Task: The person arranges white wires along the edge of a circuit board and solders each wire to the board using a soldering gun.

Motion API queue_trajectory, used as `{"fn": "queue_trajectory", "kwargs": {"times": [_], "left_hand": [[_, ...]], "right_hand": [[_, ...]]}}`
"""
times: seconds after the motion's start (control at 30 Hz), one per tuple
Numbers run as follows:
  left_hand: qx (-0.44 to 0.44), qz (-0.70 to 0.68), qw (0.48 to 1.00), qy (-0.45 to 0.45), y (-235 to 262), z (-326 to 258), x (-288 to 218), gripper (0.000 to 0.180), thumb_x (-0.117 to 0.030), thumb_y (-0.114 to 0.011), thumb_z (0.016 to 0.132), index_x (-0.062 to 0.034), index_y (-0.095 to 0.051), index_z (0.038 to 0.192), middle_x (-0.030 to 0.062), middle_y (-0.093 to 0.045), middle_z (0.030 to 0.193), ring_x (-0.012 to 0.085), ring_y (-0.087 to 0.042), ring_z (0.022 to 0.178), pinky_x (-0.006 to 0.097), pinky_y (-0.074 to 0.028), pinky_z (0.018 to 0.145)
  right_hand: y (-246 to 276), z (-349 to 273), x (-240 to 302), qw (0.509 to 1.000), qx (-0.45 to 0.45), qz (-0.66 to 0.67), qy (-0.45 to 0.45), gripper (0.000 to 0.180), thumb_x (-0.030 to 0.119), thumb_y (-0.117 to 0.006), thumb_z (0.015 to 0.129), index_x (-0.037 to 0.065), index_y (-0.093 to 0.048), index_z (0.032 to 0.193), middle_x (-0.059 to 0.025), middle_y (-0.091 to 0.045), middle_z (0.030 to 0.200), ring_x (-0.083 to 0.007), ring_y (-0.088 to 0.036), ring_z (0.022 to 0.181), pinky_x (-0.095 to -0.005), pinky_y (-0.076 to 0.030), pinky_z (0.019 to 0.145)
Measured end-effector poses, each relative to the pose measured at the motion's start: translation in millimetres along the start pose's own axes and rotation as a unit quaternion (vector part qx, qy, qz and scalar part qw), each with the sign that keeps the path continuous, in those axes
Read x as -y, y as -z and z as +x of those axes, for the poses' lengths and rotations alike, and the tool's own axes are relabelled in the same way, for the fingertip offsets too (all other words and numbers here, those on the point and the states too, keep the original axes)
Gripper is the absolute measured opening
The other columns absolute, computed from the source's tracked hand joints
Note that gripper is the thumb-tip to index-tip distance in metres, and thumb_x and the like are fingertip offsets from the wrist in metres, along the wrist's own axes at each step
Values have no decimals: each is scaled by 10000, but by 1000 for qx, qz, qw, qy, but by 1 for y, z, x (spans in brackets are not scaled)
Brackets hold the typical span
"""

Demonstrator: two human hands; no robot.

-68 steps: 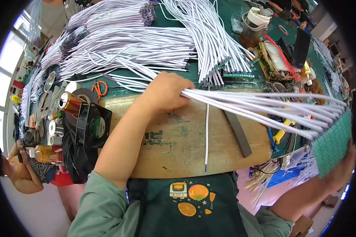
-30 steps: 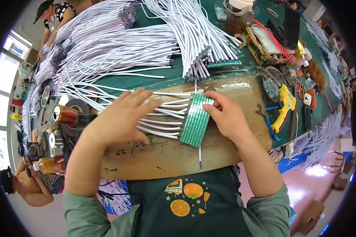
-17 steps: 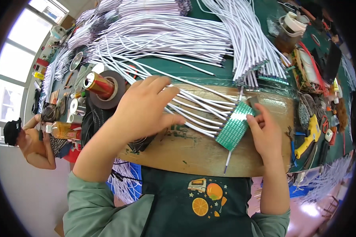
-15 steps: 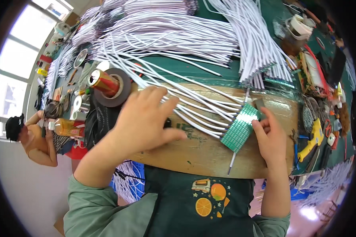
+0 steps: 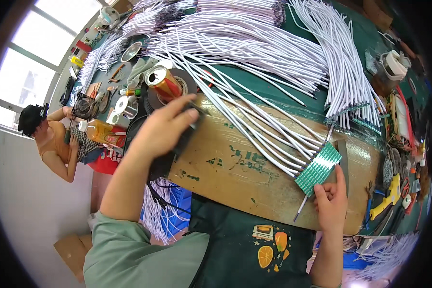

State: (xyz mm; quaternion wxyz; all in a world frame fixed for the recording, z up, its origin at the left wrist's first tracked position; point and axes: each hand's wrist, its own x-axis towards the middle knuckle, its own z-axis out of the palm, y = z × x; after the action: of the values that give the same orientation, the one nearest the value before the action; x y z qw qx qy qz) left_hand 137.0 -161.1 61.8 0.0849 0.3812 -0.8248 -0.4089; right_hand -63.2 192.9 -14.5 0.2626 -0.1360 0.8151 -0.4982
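A green circuit board panel (image 5: 320,168) lies tilted on the brown work board, with several white cables (image 5: 269,139) fanning from its left edge toward the far left. At its right side is my right hand (image 5: 332,204), index finger stretched along the edge and thumb by the lower corner, resting against it rather than wrapped round it. Over on the left, the fingers of my left hand (image 5: 164,128) are bent over a dark flat object (image 5: 186,137), whose kind I cannot make out. Just beyond that hand, a red and gold can (image 5: 165,84) stands in a dark tape roll (image 5: 186,77).
Big bundles of white cables (image 5: 245,43) cover the far table. A yellow glue gun (image 5: 388,199) and blue-handled pliers (image 5: 369,204) lie at right. A bottle of orange liquid (image 5: 101,133) stands at left, near another person (image 5: 57,149). The brown work board (image 5: 225,177) spans the front.
My left hand has moved from above the cables back left to the dark object beside the tape roll. My right hand has slid lower along the circuit board panel. The whole view has shifted.
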Motion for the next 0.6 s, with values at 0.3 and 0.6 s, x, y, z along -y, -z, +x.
{"fn": "queue_trajectory", "kwargs": {"times": [0.3, 0.6], "left_hand": [[-156, 184, 962, -128, 17, 21, -4, 223, -159, -626, 938, -59, -692, 1126, 156, -728, 985, 278, -714, 893, 336, -517, 812], [-129, 147, 977, -87, 12, 18, -5, 229, -160, -624, 949, -48, -698, 1135, 149, -730, 1030, 228, -695, 947, 313, -500, 848]], "right_hand": [[-9, 5, -5, 978, 27, 206, 25, 745, -15, -581, 947, 28, -182, 1575, -52, -612, 929, -89, -604, 777, -237, -508, 636], [5, 8, -3, 979, 64, 194, -9, 705, 17, -560, 964, 26, -204, 1573, -33, -563, 916, -93, -590, 781, -258, -532, 646]]}}
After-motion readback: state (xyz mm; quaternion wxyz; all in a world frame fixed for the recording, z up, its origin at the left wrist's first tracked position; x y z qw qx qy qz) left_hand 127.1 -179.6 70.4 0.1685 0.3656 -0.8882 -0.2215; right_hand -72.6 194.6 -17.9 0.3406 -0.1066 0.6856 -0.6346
